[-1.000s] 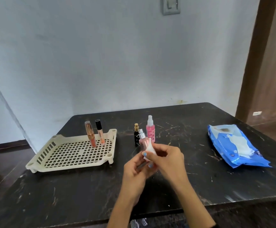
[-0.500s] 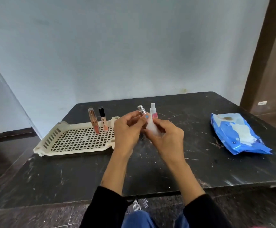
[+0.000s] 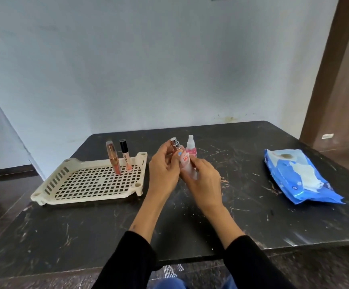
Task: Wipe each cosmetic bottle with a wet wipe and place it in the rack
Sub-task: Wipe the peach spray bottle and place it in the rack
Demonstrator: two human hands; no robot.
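Observation:
My left hand (image 3: 164, 172) grips a small pink bottle (image 3: 184, 159) with red lettering and a silver cap, held tilted above the table's middle. My right hand (image 3: 203, 180) holds a white wet wipe (image 3: 190, 174) wrapped round the bottle's lower part. Just behind them a pink spray bottle (image 3: 190, 146) with a white top stands on the table. The cream rack (image 3: 90, 197) lies to the left. Two lip gloss tubes stand at its far side: a rose-gold one (image 3: 112, 158) and a black-capped one (image 3: 126, 156).
A blue pack of wet wipes (image 3: 298, 176) lies on the right of the dark marbled table (image 3: 86, 230). A wall runs behind the table and a brown door frame (image 3: 325, 80) stands at the right. Black sleeves cover both forearms.
Both hands have moved up and away from me with the bottle. The wipe now sits lower on the bottle, so the red lettering shows. The small black bottle is hidden behind my hands.

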